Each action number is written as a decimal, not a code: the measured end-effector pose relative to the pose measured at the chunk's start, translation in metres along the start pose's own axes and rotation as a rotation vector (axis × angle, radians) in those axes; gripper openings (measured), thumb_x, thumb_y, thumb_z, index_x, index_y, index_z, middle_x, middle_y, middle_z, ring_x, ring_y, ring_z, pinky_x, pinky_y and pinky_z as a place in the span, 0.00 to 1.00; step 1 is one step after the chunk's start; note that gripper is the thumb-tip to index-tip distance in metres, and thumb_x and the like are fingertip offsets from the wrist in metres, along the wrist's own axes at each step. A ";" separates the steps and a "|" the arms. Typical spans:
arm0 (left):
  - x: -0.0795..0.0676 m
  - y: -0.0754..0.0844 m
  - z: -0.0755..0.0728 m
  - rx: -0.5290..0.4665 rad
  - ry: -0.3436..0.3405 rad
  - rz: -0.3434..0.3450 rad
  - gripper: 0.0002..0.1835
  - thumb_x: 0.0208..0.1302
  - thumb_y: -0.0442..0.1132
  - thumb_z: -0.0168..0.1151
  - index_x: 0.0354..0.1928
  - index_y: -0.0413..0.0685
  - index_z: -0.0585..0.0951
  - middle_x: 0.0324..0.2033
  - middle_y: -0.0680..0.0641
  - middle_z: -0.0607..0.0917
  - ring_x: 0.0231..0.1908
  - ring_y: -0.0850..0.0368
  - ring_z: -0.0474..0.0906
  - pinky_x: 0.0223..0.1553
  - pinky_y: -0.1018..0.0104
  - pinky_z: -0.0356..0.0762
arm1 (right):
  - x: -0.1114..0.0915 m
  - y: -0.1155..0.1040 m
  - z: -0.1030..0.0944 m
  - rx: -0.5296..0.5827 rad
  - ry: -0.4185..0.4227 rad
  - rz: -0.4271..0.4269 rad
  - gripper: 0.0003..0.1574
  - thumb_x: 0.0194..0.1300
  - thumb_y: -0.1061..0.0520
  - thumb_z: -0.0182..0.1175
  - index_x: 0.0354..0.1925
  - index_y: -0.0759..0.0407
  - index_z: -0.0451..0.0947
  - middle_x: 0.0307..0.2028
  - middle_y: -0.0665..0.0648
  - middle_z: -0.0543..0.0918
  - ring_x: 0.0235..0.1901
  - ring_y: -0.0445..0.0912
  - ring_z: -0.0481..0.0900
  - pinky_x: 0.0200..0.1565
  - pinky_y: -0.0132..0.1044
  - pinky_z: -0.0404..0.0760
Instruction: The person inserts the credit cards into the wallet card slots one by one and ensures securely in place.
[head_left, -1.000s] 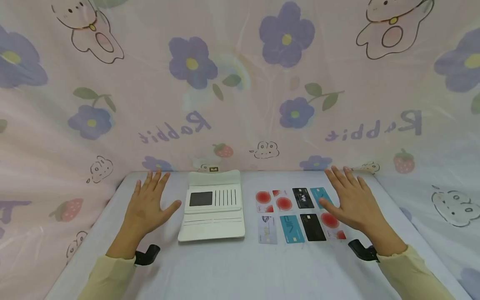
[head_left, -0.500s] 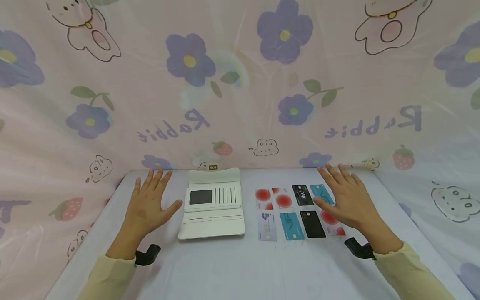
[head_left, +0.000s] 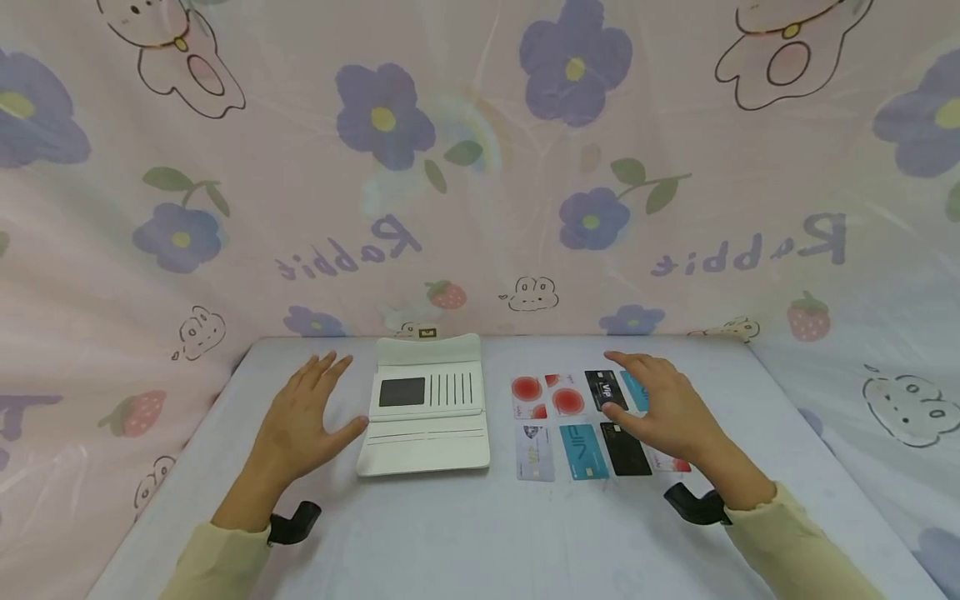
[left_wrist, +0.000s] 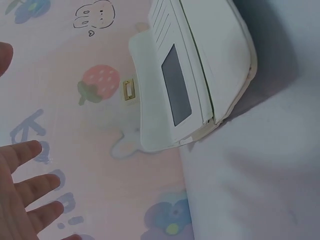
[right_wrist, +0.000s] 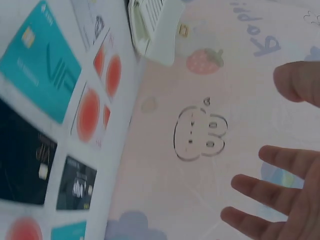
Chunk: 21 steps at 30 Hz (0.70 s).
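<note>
A white wallet (head_left: 427, 458) lies unfolded on the table, its card slots and dark window facing up; the left wrist view shows the wallet (left_wrist: 225, 55) from the side. My left hand (head_left: 296, 429) is just left of it, fingers spread, holding nothing. To the wallet's right, several cards lie in two rows, among them a blue VIP card (head_left: 584, 452), a black card (head_left: 626, 450), a pale grey card (head_left: 534, 454) and a red-and-white card (head_left: 528, 397). My right hand (head_left: 671, 412) is above the right end of the rows, fingers extended, holding nothing. It partly hides the rightmost cards.
The white table (head_left: 480, 542) runs back to a pink curtain (head_left: 480, 192) printed with flowers and rabbits. A black wrist mount (head_left: 295, 523) sits on the left wrist and another black mount (head_left: 696, 504) on the right.
My right hand has moved left over the cards, its fingers less spread. My left hand has dipped slightly and turned a little. The wallet and cards stay in place.
</note>
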<state>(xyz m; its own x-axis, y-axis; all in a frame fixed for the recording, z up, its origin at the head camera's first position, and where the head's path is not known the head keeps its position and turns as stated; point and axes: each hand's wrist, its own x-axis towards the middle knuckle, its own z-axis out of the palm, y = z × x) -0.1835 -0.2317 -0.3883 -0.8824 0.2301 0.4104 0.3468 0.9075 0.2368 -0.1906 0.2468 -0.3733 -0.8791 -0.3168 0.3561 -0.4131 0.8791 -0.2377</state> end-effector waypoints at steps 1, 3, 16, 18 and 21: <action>-0.001 0.000 0.001 -0.010 -0.009 -0.005 0.44 0.54 0.57 0.65 0.72 0.53 0.62 0.69 0.37 0.65 0.68 0.32 0.58 0.59 0.30 0.61 | 0.000 -0.002 0.002 0.026 -0.015 0.009 0.44 0.57 0.42 0.66 0.67 0.52 0.65 0.63 0.63 0.73 0.61 0.62 0.69 0.57 0.69 0.67; -0.003 0.000 0.002 -0.033 -0.030 -0.013 0.44 0.55 0.58 0.65 0.72 0.53 0.62 0.69 0.37 0.66 0.68 0.32 0.58 0.59 0.30 0.62 | 0.001 -0.007 0.006 0.069 -0.041 0.019 0.42 0.58 0.44 0.66 0.67 0.53 0.65 0.63 0.62 0.73 0.62 0.61 0.69 0.58 0.67 0.68; -0.014 0.000 0.017 -0.129 -0.125 -0.065 0.44 0.54 0.58 0.67 0.72 0.56 0.62 0.68 0.43 0.67 0.67 0.39 0.60 0.59 0.33 0.65 | 0.003 -0.028 0.046 0.246 -0.167 -0.006 0.37 0.55 0.48 0.69 0.61 0.56 0.72 0.58 0.57 0.78 0.53 0.54 0.78 0.51 0.54 0.80; -0.016 -0.002 0.020 -0.135 -0.136 -0.072 0.44 0.54 0.58 0.68 0.72 0.56 0.62 0.68 0.44 0.67 0.68 0.40 0.60 0.58 0.33 0.66 | 0.002 -0.032 0.051 0.246 -0.203 0.017 0.37 0.55 0.46 0.69 0.61 0.53 0.72 0.58 0.56 0.78 0.54 0.54 0.77 0.52 0.55 0.80; -0.017 -0.003 0.024 -0.148 -0.144 -0.076 0.44 0.54 0.57 0.68 0.71 0.56 0.62 0.69 0.45 0.67 0.68 0.40 0.60 0.57 0.33 0.67 | 0.003 -0.036 0.060 0.259 -0.245 0.038 0.36 0.55 0.46 0.69 0.61 0.49 0.72 0.57 0.55 0.79 0.55 0.52 0.76 0.53 0.57 0.78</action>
<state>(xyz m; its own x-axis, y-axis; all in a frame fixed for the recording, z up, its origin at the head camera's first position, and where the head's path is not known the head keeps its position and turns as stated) -0.1771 -0.2304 -0.4173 -0.9405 0.2205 0.2587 0.3110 0.8653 0.3932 -0.1927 0.1928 -0.4179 -0.9128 -0.3895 0.1230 -0.3983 0.7822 -0.4790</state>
